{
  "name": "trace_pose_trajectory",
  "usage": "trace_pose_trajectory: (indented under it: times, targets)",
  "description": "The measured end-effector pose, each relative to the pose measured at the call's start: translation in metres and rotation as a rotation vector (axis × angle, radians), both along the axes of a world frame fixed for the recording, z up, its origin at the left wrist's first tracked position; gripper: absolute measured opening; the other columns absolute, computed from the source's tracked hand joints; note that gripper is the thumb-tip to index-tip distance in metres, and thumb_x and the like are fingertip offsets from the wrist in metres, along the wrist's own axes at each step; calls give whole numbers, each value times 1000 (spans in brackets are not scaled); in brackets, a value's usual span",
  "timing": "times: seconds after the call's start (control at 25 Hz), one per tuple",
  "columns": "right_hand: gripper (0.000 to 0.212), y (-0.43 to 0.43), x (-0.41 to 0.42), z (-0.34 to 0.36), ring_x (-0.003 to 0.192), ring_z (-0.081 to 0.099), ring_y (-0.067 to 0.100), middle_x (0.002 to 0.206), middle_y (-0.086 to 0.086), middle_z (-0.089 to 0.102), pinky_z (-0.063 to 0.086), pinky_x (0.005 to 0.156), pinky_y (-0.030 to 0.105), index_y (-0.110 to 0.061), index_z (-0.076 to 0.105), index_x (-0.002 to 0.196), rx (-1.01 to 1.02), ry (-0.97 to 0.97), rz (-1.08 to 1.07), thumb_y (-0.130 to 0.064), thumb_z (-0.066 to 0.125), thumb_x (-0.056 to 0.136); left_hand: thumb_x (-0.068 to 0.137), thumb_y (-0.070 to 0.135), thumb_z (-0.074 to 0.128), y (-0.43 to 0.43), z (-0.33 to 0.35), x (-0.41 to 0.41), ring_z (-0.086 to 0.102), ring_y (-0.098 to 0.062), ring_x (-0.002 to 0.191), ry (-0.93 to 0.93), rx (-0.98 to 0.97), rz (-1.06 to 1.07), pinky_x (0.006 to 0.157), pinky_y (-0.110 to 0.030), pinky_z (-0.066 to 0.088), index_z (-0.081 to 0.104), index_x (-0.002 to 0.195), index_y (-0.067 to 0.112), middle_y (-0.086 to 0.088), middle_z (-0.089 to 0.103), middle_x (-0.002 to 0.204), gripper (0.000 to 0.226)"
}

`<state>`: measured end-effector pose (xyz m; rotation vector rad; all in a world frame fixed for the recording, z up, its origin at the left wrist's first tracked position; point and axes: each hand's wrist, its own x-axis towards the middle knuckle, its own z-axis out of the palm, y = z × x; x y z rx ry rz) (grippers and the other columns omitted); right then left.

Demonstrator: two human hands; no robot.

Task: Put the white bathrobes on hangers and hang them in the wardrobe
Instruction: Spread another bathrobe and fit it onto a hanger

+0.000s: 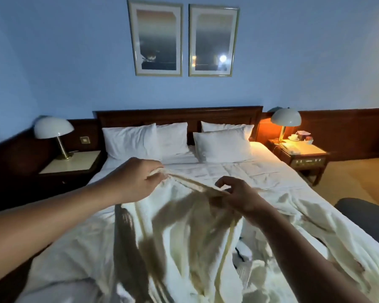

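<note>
Bathrobe (179,232), soft rumpled white terry

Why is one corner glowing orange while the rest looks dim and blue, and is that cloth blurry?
In the head view only the right lamp is lit, the left lamp off; the bathrobe in the left hand and right hand is motion-blurred; glare dots the right picture.

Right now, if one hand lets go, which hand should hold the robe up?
Probably the left hand: it holds the white bathrobe bunched at its highest point. The right hand only pinches the edge lower down.
</note>
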<state>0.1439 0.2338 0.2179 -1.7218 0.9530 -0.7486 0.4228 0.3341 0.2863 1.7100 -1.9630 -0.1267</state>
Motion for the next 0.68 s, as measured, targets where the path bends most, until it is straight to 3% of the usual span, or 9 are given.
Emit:
trace_pose_trajectory:
  times: [0.04, 0.16, 0.28, 0.36, 0.44, 0.52, 0.6, 0.68]
  targets:
    - [31, -5, 1, -5, 69, 51, 21, 75, 10, 59, 38, 59, 28, -5, 64, 85, 132, -50, 152, -22, 88, 74, 89, 50, 69, 3, -8, 5, 64, -11, 73, 187, 116, 51, 72, -34, 46, 70, 82, 14, -5, 67, 73, 37]
    - [52, -23, 7, -20, 76, 52, 26, 80, 15, 58, 36, 70, 38, 7, 65, 81, 264, -113, 391, -40, 87, 74, 59, 52, 85, 11, -39, 4, 66, -35, 96, 858, 336, 147, 96, -45, 44, 75, 86, 0, -23, 72, 95, 60]
    - [45, -40, 11, -30, 76, 59, 31, 82, 24, 66, 41, 73, 37, 18, 62, 84, 317, -151, 491, -24, 77, 80, 59, 33, 85, 13, -70, -18, 64, -51, 111, 1163, 330, 204, 115, -55, 38, 71, 101, -14, -35, 69, 112, 64]
    - [50, -50, 12, -36, 76, 53, 30, 79, 29, 61, 37, 71, 42, 15, 64, 85, 293, -134, 483, -32, 78, 84, 60, 31, 83, 10, -77, -31, 67, -48, 108, 1189, 280, 253, 114, -58, 40, 75, 97, -9, -35, 70, 108, 56]
    - [59, -57, 15, -43, 68, 41, 24, 68, 16, 47, 29, 63, 45, 7, 57, 70, 189, -85, 458, -46, 80, 85, 65, 37, 85, 5, -82, -36, 69, -45, 101, 1084, 258, 269, 109, -61, 43, 76, 94, -4, -36, 70, 103, 51]
    - [67, -58, 20, -47, 64, 36, 22, 66, 9, 38, 28, 59, 47, 6, 47, 67, 105, -67, 408, -50, 81, 83, 72, 35, 82, 8, -84, -36, 71, -37, 96, 1013, 270, 238, 100, -52, 46, 78, 95, 3, -25, 75, 101, 39]
    - [63, -55, 24, -46, 61, 42, 19, 63, 9, 43, 34, 57, 40, 6, 47, 68, 99, -83, 371, -42, 85, 82, 71, 33, 84, 17, -84, -33, 71, -26, 95, 956, 313, 207, 92, -42, 47, 79, 98, 11, -15, 77, 100, 35]
    - [43, -53, 26, -41, 58, 53, 24, 61, 6, 59, 44, 54, 35, 1, 56, 69, 83, -23, 380, -27, 85, 83, 77, 21, 83, 25, -81, -30, 72, -18, 95, 859, 387, 176, 88, -31, 51, 77, 103, 19, -9, 77, 102, 27]
